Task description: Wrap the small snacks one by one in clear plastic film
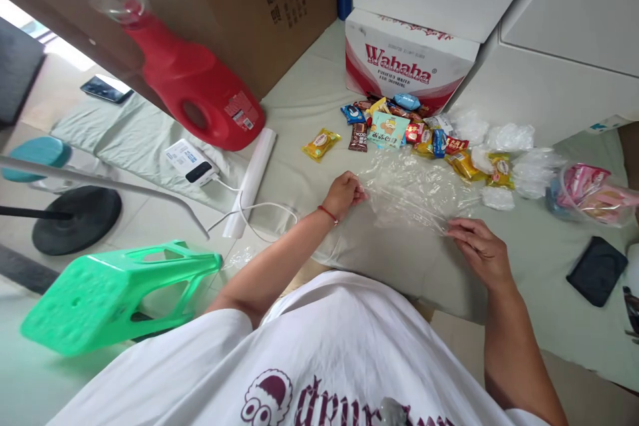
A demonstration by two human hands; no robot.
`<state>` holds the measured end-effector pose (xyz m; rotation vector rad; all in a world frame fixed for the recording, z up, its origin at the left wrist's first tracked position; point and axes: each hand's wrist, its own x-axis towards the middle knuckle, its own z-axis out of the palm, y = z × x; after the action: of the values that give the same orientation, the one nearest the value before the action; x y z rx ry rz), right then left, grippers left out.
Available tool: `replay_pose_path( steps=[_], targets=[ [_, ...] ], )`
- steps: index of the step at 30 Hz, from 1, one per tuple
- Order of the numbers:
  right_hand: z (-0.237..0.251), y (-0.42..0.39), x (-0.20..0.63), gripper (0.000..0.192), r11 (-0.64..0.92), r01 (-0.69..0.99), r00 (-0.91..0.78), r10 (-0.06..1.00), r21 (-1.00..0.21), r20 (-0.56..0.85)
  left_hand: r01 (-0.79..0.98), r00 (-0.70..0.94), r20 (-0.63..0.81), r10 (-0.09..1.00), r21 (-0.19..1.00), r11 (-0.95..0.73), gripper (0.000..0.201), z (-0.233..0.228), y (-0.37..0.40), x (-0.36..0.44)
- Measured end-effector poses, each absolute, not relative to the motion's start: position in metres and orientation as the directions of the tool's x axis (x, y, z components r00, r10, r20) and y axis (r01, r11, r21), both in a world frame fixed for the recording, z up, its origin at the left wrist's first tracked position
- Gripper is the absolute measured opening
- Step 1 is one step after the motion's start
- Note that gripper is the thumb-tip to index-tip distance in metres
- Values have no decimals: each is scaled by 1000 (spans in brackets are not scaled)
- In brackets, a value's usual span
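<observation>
A clear plastic bag (417, 190) is stretched between my two hands, low over the cloth. My left hand (344, 196), with a red cord at the wrist, pinches the bag's left edge. At the opposite edge, my right hand (479, 246) grips the plastic between thumb and fingers. Just beyond the bag lies a pile of wrapped snacks, among them a pale green packet (389, 128), a brown packet (358, 137) and a blue packet (407, 101). One yellow packet (321, 144) lies apart, to the left of the pile.
Behind the snacks stands a Wahaha carton (409, 63). Clear plastic bundles (536, 170) and a bag of pink packages (594, 193) are at right, near a black pouch (596, 271). A red jug (200, 86), a white roll (252, 180), a cabled white device (192, 161) and a green stool (114, 293) are at left.
</observation>
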<state>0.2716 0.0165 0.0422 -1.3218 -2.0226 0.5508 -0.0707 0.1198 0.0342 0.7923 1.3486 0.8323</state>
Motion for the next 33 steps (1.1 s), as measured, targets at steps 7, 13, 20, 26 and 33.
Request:
replay_pose_path(
  steps=[7, 13, 20, 26, 33],
  targets=[
    [42, 23, 279, 29, 185, 847, 66, 894, -499, 444, -228, 285, -558, 779, 750, 621, 19, 27, 112, -72],
    [82, 37, 207, 65, 503, 709, -479, 858, -495, 186, -302, 391, -545, 742, 686, 662, 25, 27, 110, -63],
    [61, 8, 212, 26, 516, 682, -510, 843, -518, 169, -329, 296, -640, 709, 629, 704, 25, 25, 119, -75],
    [50, -35, 240, 29, 497, 712, -377, 867, -495, 327, -370, 338, -674, 657, 546, 751, 22, 23, 123, -84],
    [80, -42, 270, 25, 296, 686, -228, 955, -664, 191, -372, 359, -632, 687, 578, 726, 20, 22, 108, -78]
  ],
)
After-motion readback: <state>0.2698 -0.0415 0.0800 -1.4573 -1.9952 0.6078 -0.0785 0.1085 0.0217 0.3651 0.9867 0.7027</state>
